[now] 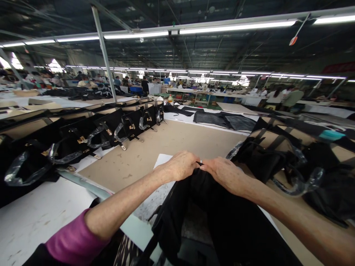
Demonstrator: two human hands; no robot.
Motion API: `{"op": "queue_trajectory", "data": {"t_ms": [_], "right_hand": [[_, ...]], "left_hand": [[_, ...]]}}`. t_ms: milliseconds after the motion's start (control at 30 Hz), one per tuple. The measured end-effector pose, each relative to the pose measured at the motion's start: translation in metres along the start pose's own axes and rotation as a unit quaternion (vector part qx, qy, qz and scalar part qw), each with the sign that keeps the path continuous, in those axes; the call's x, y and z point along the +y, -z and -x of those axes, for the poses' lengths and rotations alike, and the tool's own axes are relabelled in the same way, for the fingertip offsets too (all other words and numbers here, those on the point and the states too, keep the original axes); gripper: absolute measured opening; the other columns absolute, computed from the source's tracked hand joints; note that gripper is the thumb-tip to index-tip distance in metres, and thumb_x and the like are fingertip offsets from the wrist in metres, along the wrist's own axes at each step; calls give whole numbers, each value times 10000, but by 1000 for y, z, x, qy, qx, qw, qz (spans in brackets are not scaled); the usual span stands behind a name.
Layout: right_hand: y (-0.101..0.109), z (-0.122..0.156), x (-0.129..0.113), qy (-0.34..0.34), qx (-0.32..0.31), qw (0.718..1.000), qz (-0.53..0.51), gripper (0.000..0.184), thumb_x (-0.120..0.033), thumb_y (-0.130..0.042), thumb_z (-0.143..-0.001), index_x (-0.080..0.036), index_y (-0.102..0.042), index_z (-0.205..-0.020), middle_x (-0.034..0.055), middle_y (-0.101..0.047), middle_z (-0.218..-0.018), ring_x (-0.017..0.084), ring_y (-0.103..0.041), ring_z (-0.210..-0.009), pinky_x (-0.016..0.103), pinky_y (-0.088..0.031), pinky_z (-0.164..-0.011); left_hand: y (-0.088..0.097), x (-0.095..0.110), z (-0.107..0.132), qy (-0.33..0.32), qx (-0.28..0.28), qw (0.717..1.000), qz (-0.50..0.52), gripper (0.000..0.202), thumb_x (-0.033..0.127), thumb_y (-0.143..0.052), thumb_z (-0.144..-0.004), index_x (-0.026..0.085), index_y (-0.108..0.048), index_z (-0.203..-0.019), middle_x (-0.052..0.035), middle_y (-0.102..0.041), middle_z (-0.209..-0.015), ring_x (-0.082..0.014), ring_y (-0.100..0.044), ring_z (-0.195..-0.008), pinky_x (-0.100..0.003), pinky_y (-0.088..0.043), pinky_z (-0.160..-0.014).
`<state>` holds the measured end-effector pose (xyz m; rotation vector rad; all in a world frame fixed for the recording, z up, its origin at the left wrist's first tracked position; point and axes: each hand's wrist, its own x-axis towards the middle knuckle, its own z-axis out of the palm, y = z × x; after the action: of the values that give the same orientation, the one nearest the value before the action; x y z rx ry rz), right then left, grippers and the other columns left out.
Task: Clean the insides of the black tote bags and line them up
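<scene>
A black fabric bag (230, 221) stands at the table's near edge, its body partly out of the frame below. My left hand (183, 164) pinches the far top edge of the bag between thumb and fingers. Right beside it, my right hand (222, 173) pinches the same edge, the two thumbs almost touching. A small piece of black cloth shows between the fingertips. The inside of the bag is dark, so I cannot make out details there.
Black handbags (111, 127) with plastic-wrapped handles line the left side. More black bags (277, 155) are piled close on the right. A beige board (183, 136) covers the table ahead, with black panels (224, 120) beyond. People (283, 96) work farther back.
</scene>
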<state>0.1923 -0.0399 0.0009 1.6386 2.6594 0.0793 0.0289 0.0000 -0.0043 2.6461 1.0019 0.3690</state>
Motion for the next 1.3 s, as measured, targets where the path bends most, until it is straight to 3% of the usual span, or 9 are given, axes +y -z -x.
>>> {"op": "queue_trajectory", "data": {"t_ms": [233,367,467,567,633,700,833,1033,1300], "right_hand": [[5,2,-9,-48,3,999,0,375,-360,-272,-893,-175,-528,-689,44,-607,-641,151,-559,-608,240,-335,-560],[5,4,-13,-46,-7,999,8,373,-335,-257,-900,-177,-537,-710,41,-605,-644,151,-564,-623,245,-348,-593],[4,4,-18,-53,8,998,32,269,-310,-312,-888,-195,-547,-825,36,-613,-698,167,-573,-669,255,-359,-600],[7,0,-28,27,78,994,66,173,-278,-455,-833,-225,-508,-990,43,-611,-892,183,-563,-809,274,-362,-675],[12,-6,-38,112,93,987,71,177,-275,-499,-807,-218,-523,-973,50,-602,-951,184,-544,-871,278,-347,-735],[18,-12,-47,154,52,985,62,127,-289,-493,-805,-205,-565,-868,41,-626,-864,178,-556,-826,264,-346,-714],[23,-19,-54,161,-42,985,43,159,-278,-463,-814,-215,-587,-735,6,-637,-728,164,-572,-732,228,-331,-603],[18,-20,-54,151,-27,987,51,243,-339,-417,-847,-205,-569,-714,3,-619,-691,156,-560,-710,222,-314,-601],[24,-17,-68,137,-19,986,89,244,-343,-417,-850,-205,-577,-728,11,-624,-702,156,-556,-704,223,-310,-586]], "left_hand": [[15,9,49,154,5,983,-102,301,319,-393,-761,161,-630,-664,-86,-618,-647,-188,-568,-629,-257,-358,-538],[17,13,78,165,21,981,-101,323,304,-369,-785,150,-624,-659,-89,-611,-625,-176,-571,-612,-246,-357,-531],[14,14,83,155,28,984,-84,339,298,-358,-801,147,-623,-651,-86,-610,-609,-166,-574,-609,-236,-368,-551],[11,15,75,146,28,985,-85,344,308,-363,-800,148,-630,-654,-95,-620,-624,-180,-583,-631,-247,-374,-562],[10,17,70,135,26,987,-82,308,292,-380,-789,150,-635,-689,-98,-633,-670,-184,-587,-664,-249,-378,-574],[11,19,70,128,26,989,-74,275,275,-392,-779,157,-636,-734,-95,-641,-726,-184,-587,-701,-248,-382,-593],[15,23,92,145,4,987,-71,299,342,-395,-775,164,-627,-713,-79,-626,-680,-187,-579,-652,-250,-370,-551],[13,29,144,186,23,978,-87,310,375,-366,-794,188,-597,-704,-45,-607,-634,-182,-572,-633,-250,-355,-532],[1,35,163,293,18,952,-92,383,397,-317,-828,178,-613,-724,-81,-632,-668,-209,-593,-646,-276,-367,-571]]}}
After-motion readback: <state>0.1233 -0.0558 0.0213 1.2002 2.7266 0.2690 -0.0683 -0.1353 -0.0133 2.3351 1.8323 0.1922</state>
